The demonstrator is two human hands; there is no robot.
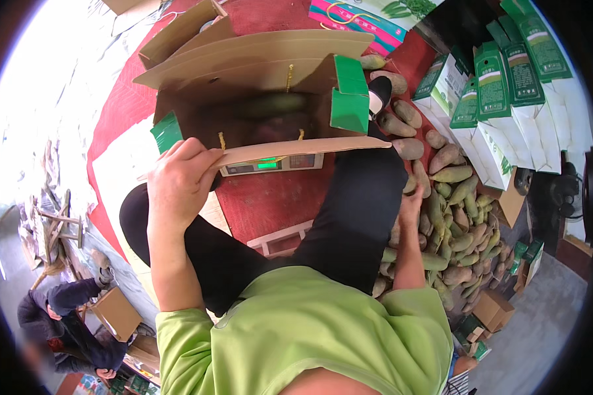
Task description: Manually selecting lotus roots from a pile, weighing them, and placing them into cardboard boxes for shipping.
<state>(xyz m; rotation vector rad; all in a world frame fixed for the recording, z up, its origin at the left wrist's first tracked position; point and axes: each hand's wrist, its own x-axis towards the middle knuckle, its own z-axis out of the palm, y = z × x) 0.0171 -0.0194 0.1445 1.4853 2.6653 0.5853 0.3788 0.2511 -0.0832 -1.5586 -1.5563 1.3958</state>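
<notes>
In front of me an open cardboard carton (244, 56) rests over a digital scale (303, 161) with a lit green display. My left hand (186, 170) is closed on the near flap (310, 149) at its left end. Inside the shadowed carton lies a long green radish (270, 104), and other contents are too dark to make out. Yellow cord loops hang on the carton's walls. My right hand (410, 203) is low beside my right knee, its fingers partly hidden, closed around the lower end of a long pale radish (420, 179) at the heap's edge.
A large heap of radishes (468, 240) spreads to my right. Green and white cartons (507, 99) stand upright behind it. A pink and blue box (359, 26) lies at the far side. At the lower left another person (72, 322) sits beside a brown box (116, 314).
</notes>
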